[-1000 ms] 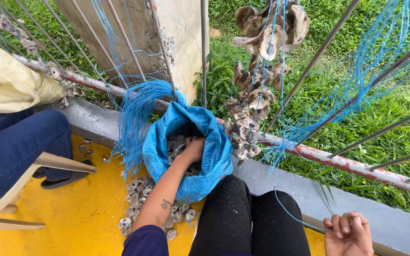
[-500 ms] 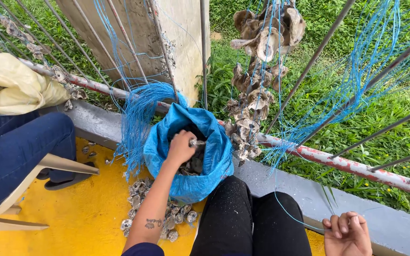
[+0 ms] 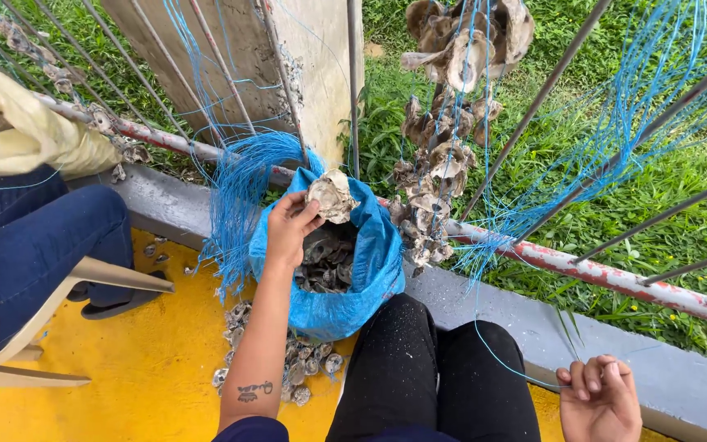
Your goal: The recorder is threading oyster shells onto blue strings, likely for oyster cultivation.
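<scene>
Head view: person seated at railing.
Left hand (image 3: 290,225): fingers closed round oyster shell (image 3: 331,196), held just above blue sack (image 3: 370,278).
Right hand (image 3: 601,399): curled, pinching blue string (image 3: 501,360).
Sack: on yellow floor (image 3: 141,368), shells inside.

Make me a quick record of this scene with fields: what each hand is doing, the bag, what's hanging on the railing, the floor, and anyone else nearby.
left hand: left hand lifts one oyster shell above the bag
right hand: right hand pinches a thin blue string
bag: blue sack, open, shells inside
railing: strung shells and loose blue twine hang from the metal rail
floor: yellow floor, loose shells beside the sack
nearby: seated person in blue jeans with a pale yellow sack
</scene>
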